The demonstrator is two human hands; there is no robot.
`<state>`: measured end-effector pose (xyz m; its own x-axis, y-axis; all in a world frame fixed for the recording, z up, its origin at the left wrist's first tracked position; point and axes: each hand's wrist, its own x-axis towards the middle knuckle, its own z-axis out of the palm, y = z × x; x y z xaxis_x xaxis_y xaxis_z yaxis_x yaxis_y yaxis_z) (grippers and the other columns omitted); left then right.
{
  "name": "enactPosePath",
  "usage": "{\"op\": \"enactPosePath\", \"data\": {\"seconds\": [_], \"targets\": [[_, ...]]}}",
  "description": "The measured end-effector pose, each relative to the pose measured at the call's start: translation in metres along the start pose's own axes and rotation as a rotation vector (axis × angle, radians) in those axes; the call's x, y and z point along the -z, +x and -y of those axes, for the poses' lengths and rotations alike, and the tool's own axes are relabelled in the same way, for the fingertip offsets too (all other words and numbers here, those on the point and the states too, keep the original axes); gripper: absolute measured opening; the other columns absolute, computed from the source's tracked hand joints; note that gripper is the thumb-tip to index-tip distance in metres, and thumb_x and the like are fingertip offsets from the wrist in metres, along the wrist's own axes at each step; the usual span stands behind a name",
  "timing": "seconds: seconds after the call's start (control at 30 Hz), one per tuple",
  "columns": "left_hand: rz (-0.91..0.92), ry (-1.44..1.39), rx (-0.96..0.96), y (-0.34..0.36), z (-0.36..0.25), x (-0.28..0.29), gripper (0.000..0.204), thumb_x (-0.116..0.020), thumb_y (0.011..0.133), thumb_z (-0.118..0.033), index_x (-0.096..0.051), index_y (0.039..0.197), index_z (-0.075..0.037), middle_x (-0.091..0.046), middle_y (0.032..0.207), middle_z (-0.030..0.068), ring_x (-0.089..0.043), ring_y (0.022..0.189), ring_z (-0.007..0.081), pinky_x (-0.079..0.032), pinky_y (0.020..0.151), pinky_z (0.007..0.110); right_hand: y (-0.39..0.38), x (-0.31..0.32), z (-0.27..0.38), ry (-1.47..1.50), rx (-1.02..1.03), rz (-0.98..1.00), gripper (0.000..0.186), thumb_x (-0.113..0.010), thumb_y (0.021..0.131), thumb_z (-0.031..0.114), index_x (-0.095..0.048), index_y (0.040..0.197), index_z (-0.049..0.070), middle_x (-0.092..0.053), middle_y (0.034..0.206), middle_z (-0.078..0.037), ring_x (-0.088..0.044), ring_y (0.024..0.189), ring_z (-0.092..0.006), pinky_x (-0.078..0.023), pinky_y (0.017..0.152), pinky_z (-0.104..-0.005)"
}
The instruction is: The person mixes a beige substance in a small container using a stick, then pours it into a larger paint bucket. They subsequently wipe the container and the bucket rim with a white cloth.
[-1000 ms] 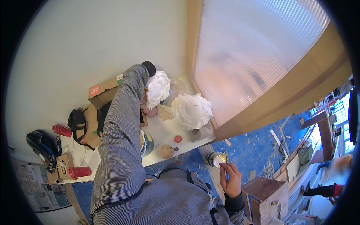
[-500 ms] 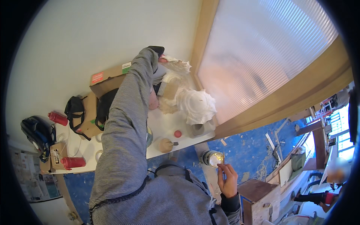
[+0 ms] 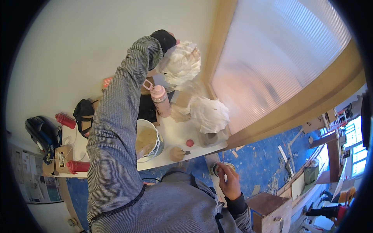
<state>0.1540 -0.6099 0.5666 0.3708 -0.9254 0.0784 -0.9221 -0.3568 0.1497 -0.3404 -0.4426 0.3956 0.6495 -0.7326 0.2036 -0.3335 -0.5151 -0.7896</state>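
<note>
My left arm reaches far up toward the wall, and my left hand [image 3: 175, 40] grips the edge of a crumpled, off-white cloth-like sheet [image 3: 181, 63]; the sleeve hides most of its fingers. A second white crumpled sheet [image 3: 210, 114] lies on the right end of the white table, partly over a clear plastic tub [image 3: 215, 139]. Low on the right, my right hand [image 3: 229, 180] pinches a thin stick [image 3: 223, 157] between thumb and fingers. Behind those fingers is an open tin [image 3: 231, 167], partly hidden.
A pink bottle [image 3: 161, 101], a white bucket [image 3: 157, 144], a red round lid [image 3: 189, 143] and a brush on a tan round pot [image 3: 176, 154] stand on the table [image 3: 167, 132]. Red bottles [image 3: 77, 167] and bags are left. A wooden-framed translucent panel [image 3: 264, 70] rises right.
My left hand has risen with the crumpled sheet, which now shows its broad face. The bucket and pink bottle have come into fuller view. My right hand has shifted left over the tin.
</note>
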Motion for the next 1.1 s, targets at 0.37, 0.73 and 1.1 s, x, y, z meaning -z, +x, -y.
{"op": "enactPosePath", "data": {"seconds": [0.37, 0.73, 1.1], "targets": [[-0.270, -0.523, 0.125, -0.086, 0.107, 0.072, 0.042, -0.043, 0.098, -0.038, -0.062, 0.114, -0.004, -0.062, 0.118, 0.0160, -0.056, 0.112, 0.0320, -0.043, 0.098, 0.039, 0.119, -0.088, 0.024, 0.183, 0.020, 0.101, 0.022, -0.056, 0.094, 0.017, -0.064, 0.084, -0.002, -0.058, 0.061, -0.017, -0.058, 0.053, -0.0259, -0.044, 0.053, -0.0353], [-0.742, -1.091, 0.356, -0.388, 0.158, 0.101, 0.046, -0.042, 0.099, -0.041, -0.057, 0.121, -0.005, -0.060, 0.122, 0.0142, -0.057, 0.113, 0.0298, -0.044, 0.098, 0.040, 0.232, -0.255, -0.104, -0.085, -0.368, 0.205, 0.040, -0.052, 0.091, 0.035, -0.067, 0.089, -0.002, -0.065, 0.092, -0.026, -0.063, 0.091, -0.0426, -0.049, 0.081, -0.0483], [-1.347, -1.485, 0.605, -0.660, -0.023, 0.024, 0.051, -0.041, 0.099, -0.045, -0.052, 0.129, -0.005, -0.058, 0.126, 0.0123, -0.057, 0.114, 0.0275, -0.045, 0.099, 0.041, 0.192, -0.264, -0.137, 0.072, 0.214, 0.124, 0.015, -0.054, 0.087, 0.008, -0.064, 0.095, 0.000, -0.063, 0.087, -0.016, -0.061, 0.082, -0.0285, -0.048, 0.073, -0.0375]]}}
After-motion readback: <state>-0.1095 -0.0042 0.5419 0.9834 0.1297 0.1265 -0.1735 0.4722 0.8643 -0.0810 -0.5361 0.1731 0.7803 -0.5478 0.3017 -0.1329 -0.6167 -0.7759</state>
